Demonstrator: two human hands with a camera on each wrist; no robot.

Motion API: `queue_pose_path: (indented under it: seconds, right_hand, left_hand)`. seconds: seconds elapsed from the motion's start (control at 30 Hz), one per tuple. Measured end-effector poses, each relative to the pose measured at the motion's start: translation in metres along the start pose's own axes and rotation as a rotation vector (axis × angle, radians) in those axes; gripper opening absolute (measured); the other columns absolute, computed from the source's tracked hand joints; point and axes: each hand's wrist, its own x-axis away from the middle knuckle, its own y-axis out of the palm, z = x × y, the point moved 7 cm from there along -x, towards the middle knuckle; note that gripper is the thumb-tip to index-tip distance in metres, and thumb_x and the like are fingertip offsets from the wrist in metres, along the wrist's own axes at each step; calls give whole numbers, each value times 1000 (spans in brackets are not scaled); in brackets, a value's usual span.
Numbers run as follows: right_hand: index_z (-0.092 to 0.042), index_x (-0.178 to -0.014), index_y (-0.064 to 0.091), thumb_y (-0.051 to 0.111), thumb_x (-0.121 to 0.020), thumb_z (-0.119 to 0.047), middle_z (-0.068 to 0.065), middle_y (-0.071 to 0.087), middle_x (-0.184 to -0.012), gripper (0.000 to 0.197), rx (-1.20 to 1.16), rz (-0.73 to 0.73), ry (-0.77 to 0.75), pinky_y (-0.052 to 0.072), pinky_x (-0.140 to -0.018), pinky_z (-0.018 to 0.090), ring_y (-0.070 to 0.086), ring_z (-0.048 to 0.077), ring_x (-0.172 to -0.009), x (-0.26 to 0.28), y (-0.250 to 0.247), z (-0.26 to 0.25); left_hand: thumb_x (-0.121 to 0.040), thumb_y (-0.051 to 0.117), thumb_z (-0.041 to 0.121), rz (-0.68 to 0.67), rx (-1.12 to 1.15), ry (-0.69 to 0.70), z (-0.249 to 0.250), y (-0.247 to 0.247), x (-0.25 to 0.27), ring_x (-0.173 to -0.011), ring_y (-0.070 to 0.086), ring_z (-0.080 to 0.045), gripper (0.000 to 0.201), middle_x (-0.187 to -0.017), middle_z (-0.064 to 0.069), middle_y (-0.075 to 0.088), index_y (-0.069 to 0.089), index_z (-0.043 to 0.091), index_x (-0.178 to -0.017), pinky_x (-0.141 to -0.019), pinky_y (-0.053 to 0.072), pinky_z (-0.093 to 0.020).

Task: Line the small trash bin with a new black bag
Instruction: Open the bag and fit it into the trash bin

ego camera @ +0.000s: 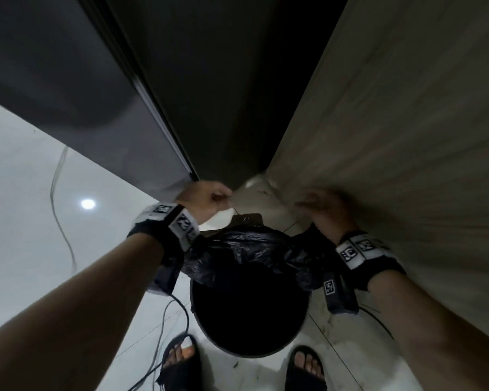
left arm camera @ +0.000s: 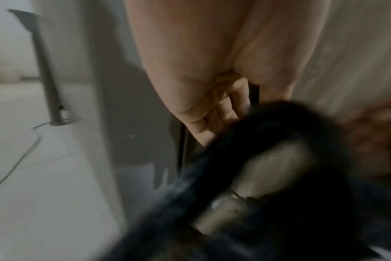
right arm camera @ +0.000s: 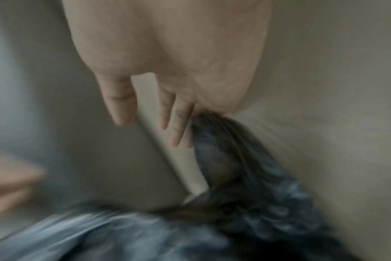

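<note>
The small trash bin (ego camera: 249,314) stands on the floor (ego camera: 26,249) between the person's feet, black bag (ego camera: 246,249) draped over its far rim. Left hand (ego camera: 206,198) and right hand (ego camera: 325,210) each grip a raised bag edge.

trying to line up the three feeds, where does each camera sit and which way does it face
Head: looks down at both forearms, left hand, right hand, sandalled feet, round dark trash bin.
Left wrist: looks along the left palm at the crinkled black plastic bag.
Right wrist: looks along the right-hand fingers, beside the bag.
Shared: all show the bag.
</note>
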Motion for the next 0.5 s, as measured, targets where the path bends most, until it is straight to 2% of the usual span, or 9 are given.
queue_pose_path:
  seconds: [0.07, 0.1, 0.17, 0.2, 0.3, 0.4, 0.47, 0.5]
  right_hand:
    - [-21, -111, 61, 73, -78, -17, 2, 61, -98, 35, 146, -180, -21, 48, -84, 28, 58, 16, -94, 3, 32, -1]
    - [-25, -115, 60, 71, -79, -25, 1, 63, -103, 37, 301, -284, 5, 49, -88, 31, 60, 17, -98, 7, 45, 11]
    - [-25, -118, 58, 61, -84, -38, 2, 64, -113, 37, 635, -422, 30, 50, -91, 36, 61, 23, -106, 20, 54, 35]
    - [-22, -114, 60, 57, -86, -41, 4, 65, -113, 35, 699, -435, 36, 51, -89, 38, 61, 26, -105, 28, 51, 45]
    - [-18, -104, 64, 51, -89, -44, 8, 69, -102, 33, 580, -381, 73, 53, -83, 39, 64, 26, -95, 55, 30, 72]
    - [-15, -95, 67, 52, -91, -42, 6, 70, -89, 30, 558, -344, 72, 53, -75, 36, 66, 23, -86, 83, 14, 99]
    - [-17, -94, 67, 54, -90, -41, 5, 72, -88, 27, 514, -332, 47, 55, -75, 38, 67, 20, -85, 96, 14, 111]
    - [-19, -95, 67, 55, -90, -39, 3, 72, -89, 24, 468, -319, 44, 55, -76, 38, 67, 18, -85, 101, 16, 117]
  left_hand:
    - [-85, 66, 29, -92, -215, -2, 4, 22, 2, -103, 64, -23, 31, -112, -4, 69, 65, 18, -114, -93, 49, -32]
    - [-86, 64, 32, -125, -321, -15, -2, 32, 5, -108, 62, -26, 34, -118, -7, 68, 63, 18, -117, -95, 48, -34]
    - [-89, 57, 34, -165, -481, -68, -21, 44, 16, -115, 58, -30, 36, -125, -9, 64, 59, 19, -121, -97, 47, -35]
    - [-90, 54, 36, -176, -525, -89, -33, 45, 25, -117, 57, -30, 35, -126, -7, 63, 57, 23, -123, -98, 46, -36]
    - [-94, 43, 37, -152, -558, -17, -57, 41, 60, -116, 57, -28, 35, -124, -3, 62, 47, 31, -129, -93, 48, -38]
    - [-96, 41, 36, -91, -499, 25, -70, 34, 98, -117, 56, -27, 46, -128, -2, 59, 36, 31, -142, -93, 47, -37]
    - [-92, 44, 34, -36, -418, 3, -82, 32, 119, -117, 57, -27, 47, -130, 1, 60, 43, 28, -138, -90, 45, -31]
    - [-89, 45, 35, -33, -376, -6, -87, 36, 128, -112, 60, -26, 44, -124, 1, 63, 50, 27, -132, -83, 45, -29]
